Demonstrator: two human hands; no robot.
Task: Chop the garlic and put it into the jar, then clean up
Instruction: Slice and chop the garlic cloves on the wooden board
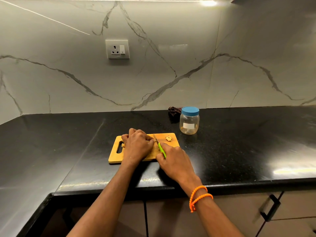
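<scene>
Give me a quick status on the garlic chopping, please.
Right hand grips knife, left hand pins garlic on board. Jar lidded. Nothing in the way.

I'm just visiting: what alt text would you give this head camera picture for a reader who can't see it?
Seen from above, a person's right hand holds a green-handled knife over a wooden cutting board while the left hand steadies garlic. A small garlic pile lies at the board's far right corner; a clear jar, blue lid on, stands beyond on the black counter.
</scene>
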